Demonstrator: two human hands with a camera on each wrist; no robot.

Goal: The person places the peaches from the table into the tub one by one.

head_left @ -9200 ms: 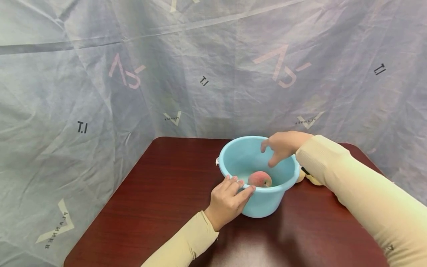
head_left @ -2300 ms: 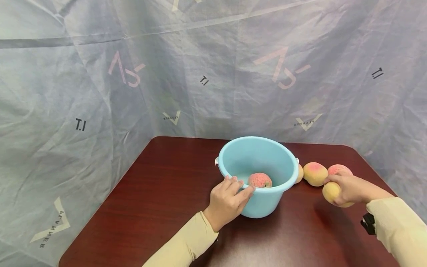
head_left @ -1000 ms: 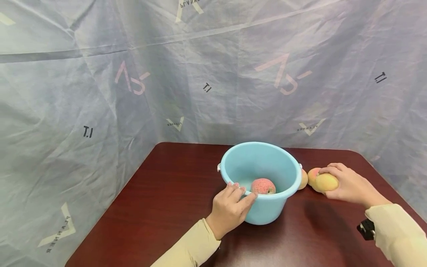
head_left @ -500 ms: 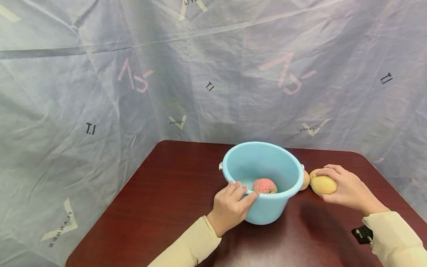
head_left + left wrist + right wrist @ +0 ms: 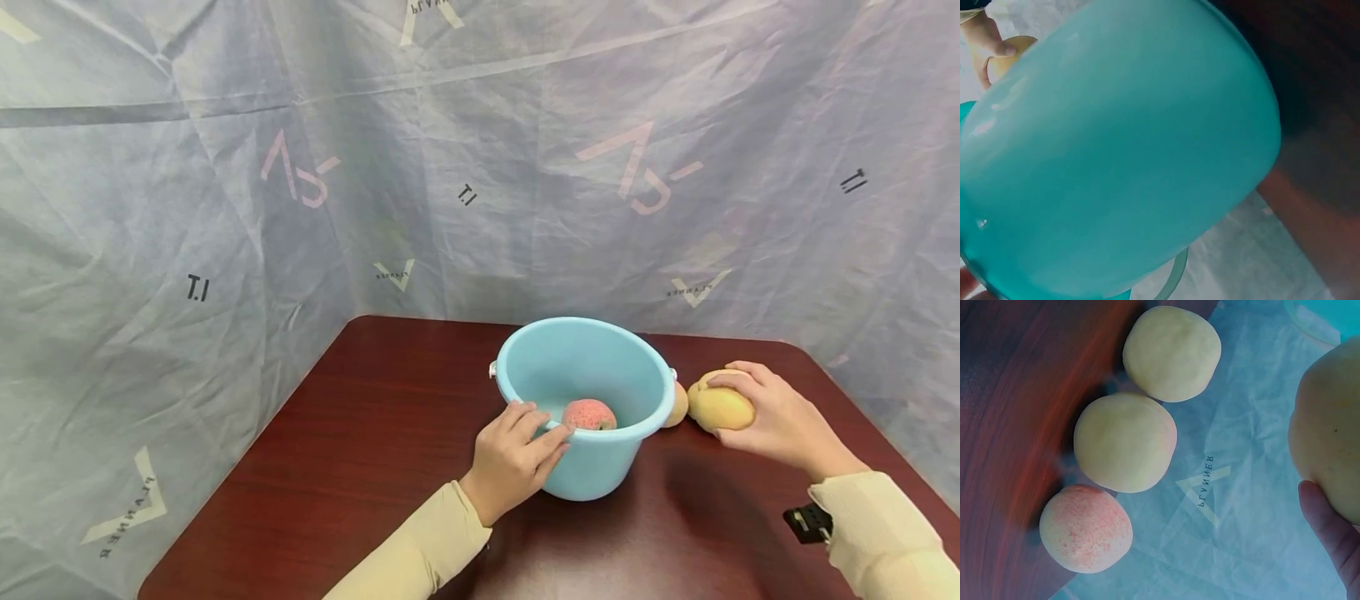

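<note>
A light blue bucket (image 5: 596, 467) stands on the dark red table (image 5: 405, 400). My left hand (image 5: 513, 462) grips its near rim, fingertips over the edge. Inside the bucket lies a red-speckled peach (image 5: 588, 414), its lower part hidden by the rim. To the right of the bucket, my right hand (image 5: 783, 425) holds a yellow peach (image 5: 723, 410) above the table. The right wrist view shows the thumb (image 5: 1335, 540) against this peach's side. Below the held one, two pale yellow peaches (image 5: 1125, 442) and a red-speckled peach (image 5: 1086, 529) rest in a row on the table.
Another peach (image 5: 677, 407) peeks out beside the bucket's right wall. A white handle joint (image 5: 492, 370) sits at the bucket's left rim. Grey printed sheeting (image 5: 465, 242) hangs behind and to the left of the table.
My right hand was empty over the bucket 9.2 s ago. At 2.3 s ago it gripped the yellow peach low at the right; it has since moved left and up with it. The left hand keeps its place.
</note>
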